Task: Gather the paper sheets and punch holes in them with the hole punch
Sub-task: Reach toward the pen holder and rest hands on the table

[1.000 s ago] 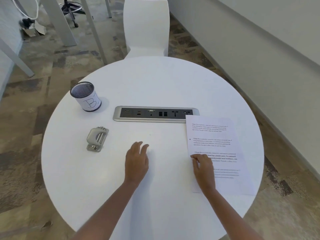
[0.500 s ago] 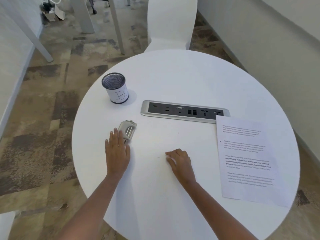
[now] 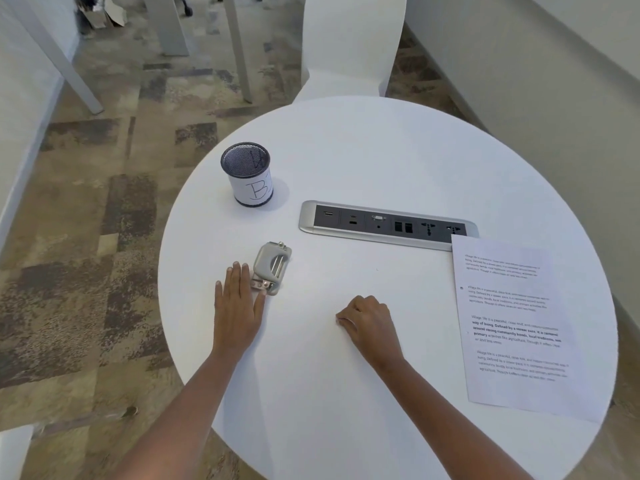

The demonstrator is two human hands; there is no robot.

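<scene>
A grey metal hole punch (image 3: 272, 266) lies on the round white table (image 3: 363, 161), left of centre. My left hand (image 3: 238, 303) lies flat beside it with fingers spread, the index and thumb side touching its near left corner, holding nothing. My right hand (image 3: 369, 320) rests on the table's middle with fingers curled under, nothing in it. The printed paper sheets (image 3: 512, 327) lie in a stack at the table's right edge, well away from both hands.
A black mesh pen cup (image 3: 247, 173) with a white label marked B stands behind the punch. A silver socket strip (image 3: 388, 225) is set into the table's middle. A white chair (image 3: 349, 46) stands at the far side; a wall runs along the right.
My right hand left the paper and came to the table's middle, curling shut. My left hand slid left to the hole punch and now touches it. The view shifted left.
</scene>
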